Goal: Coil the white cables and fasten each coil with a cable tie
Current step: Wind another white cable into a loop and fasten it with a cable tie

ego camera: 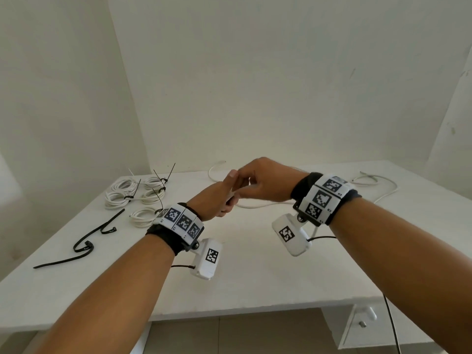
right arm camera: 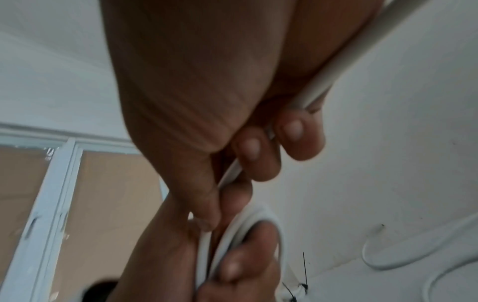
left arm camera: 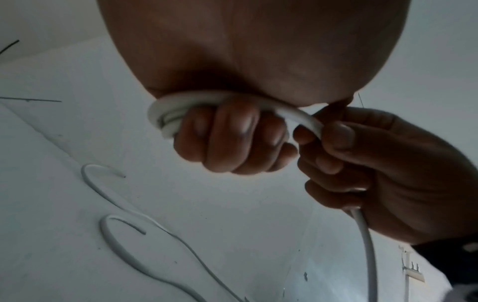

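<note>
1. L hand (ego camera: pixel 224 198) raised over the table (ego camera: pixel 255 264), fingers curled round a small coil of white cable (left arm camera: pixel 165 114); loops wrap the fist, thumb up.
2. R hand (ego camera: pixel 263 180) just beside & touching L hand, fingers + thumb pinching the same cable's free run (left arm camera: pixel 310 120) where it leaves the coil. Rest of it drops from under R hand (left arm camera: pixel 367 245) toward the tabletop.
3. Both wrists wear black bands w/ black-and-white marker blocks & a white cam pod.
4. Near left on table: loose black cable ties (ego camera: pixel 84 241), several lying together, apart from the hands.
5. Beyond those, left-rear: finished coils (ego camera: pixel 135 192), white, each w/ a black tie sticking up; grouped close, some touching.
6. Behind the hands: slack white cable (ego camera: pixel 258 205) runs across the tabletop; a curved end (ego camera: pixel 214 169) lies nr the back edge.
7. Far right: another loose white cable (ego camera: pixel 378 185), uncoiled, nr the wall.
8. Under table edge, right: white drawer w/ knob (ego camera: pixel 362 324).
</note>
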The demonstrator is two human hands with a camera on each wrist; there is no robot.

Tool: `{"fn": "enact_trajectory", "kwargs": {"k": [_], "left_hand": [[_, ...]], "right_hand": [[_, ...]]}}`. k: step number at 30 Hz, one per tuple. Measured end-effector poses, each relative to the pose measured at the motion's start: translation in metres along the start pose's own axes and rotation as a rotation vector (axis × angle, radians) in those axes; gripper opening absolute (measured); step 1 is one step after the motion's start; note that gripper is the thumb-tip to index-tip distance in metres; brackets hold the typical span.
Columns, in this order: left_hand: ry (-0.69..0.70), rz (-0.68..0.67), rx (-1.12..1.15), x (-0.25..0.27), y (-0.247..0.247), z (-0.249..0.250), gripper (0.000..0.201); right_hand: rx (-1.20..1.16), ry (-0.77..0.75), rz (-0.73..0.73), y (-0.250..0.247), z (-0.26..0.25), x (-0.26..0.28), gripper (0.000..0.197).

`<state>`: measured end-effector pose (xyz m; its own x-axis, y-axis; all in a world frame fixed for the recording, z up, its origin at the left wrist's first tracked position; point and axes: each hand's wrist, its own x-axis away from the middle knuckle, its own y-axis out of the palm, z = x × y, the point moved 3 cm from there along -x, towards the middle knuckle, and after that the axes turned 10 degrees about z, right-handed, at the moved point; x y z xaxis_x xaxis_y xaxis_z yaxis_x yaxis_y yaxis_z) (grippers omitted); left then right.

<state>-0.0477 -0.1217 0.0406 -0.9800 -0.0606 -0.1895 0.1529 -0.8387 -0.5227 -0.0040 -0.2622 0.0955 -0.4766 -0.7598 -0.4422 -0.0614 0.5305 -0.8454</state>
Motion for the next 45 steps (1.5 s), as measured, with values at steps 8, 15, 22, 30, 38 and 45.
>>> {"fn": "enact_trajectory", "kwargs": {"k": [8,15,22,30,38,45], "left_hand": [[0.003,-0.003,0.365,0.011,-0.001,0.006,0.050],[0.116,0.047,0.582,0.016,0.000,0.034,0.048],[0.203,0.173,0.768,0.008,-0.007,0.048,0.050],[0.240,0.545,0.623,-0.003,-0.024,0.044,0.054],[0.163,0.620,0.230,-0.010,-0.030,0.015,0.050],[0.163,0.412,-0.196,-0.012,-0.021,0.006,0.051]], "right_hand": [[-0.318,0.125,0.262,-0.020,0.035,-0.001,0.010],[-0.596,0.236,0.290,0.011,0.042,0.002,0.036],[-0.756,0.285,0.220,0.036,0.024,0.001,0.042],[-0.435,0.350,-0.050,0.059,-0.004,0.008,0.023],[0.030,0.141,-0.164,0.062,-0.011,0.014,0.034],[0.178,0.000,-0.234,0.040,-0.023,0.010,0.032]]}}
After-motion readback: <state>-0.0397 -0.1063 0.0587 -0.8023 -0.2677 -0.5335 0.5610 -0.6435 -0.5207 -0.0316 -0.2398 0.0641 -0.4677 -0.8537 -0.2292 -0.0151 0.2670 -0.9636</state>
